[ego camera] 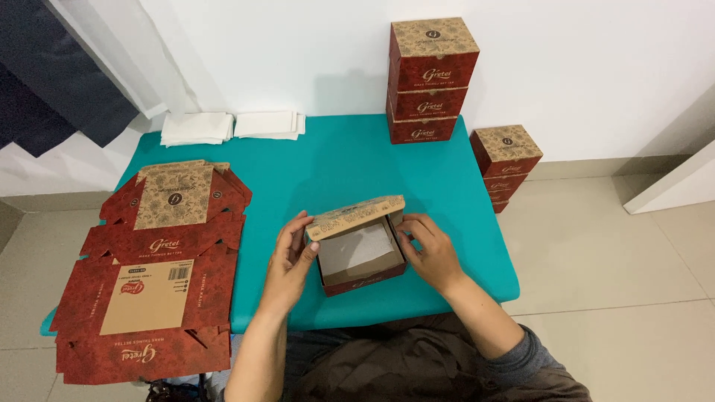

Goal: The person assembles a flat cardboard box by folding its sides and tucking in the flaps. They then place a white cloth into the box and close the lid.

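Observation:
A small red cardboard box (363, 279) sits near the front edge of the teal table (350, 167), its patterned brown lid (356, 217) half raised. White paper (361, 247) lies inside it. My left hand (290, 260) grips the box's left side, thumb at the lid's corner. On the right side my right hand (430, 249) holds the box, with fingertips on the lid's right end.
Flat unfolded red box blanks (153, 275) lie stacked at the table's left. Two piles of white paper (231, 126) rest at the back. Three finished boxes (430, 82) are stacked at the back right, more (505, 165) on the floor beside the table.

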